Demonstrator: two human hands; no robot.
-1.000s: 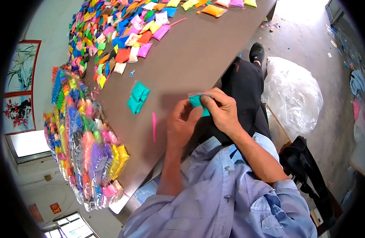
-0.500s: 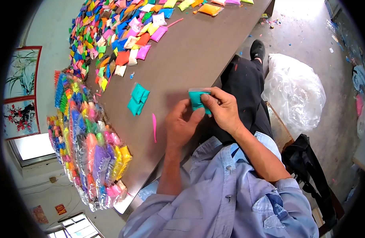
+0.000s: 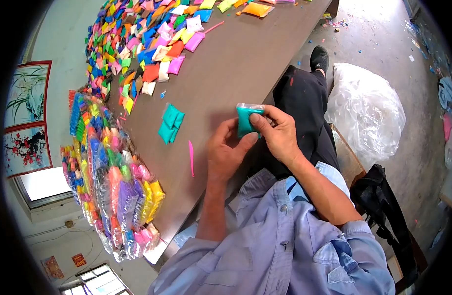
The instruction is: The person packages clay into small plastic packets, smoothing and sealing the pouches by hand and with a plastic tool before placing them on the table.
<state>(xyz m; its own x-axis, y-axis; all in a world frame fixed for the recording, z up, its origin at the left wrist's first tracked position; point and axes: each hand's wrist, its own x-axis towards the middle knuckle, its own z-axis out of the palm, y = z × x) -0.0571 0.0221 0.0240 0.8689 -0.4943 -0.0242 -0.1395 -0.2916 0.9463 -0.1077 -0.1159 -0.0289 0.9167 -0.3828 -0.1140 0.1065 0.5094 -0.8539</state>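
A small teal packet with a clear top edge (image 3: pixel 246 123) is held up near the table's front edge. My right hand (image 3: pixel 279 133) pinches it, the thumb pressed on its face. Fingers and thumb of my left hand (image 3: pixel 228 150) close on its lower left side. More teal packets (image 3: pixel 171 124) lie together on the table to the left. Between them and my left hand is a thin pink plastic tool (image 3: pixel 191 158).
Many colourful packets (image 3: pixel 150 72) cover the far left of the brown table (image 3: pixel 226 69). Clear bags of coloured packets (image 3: pixel 127 201) stand at the near left. A white plastic bag (image 3: pixel 366 113) rests on the floor at right.
Both hands have shifted slightly, and the teal packet is now more upright, with its clear top edge a little higher. The view has moved a little.
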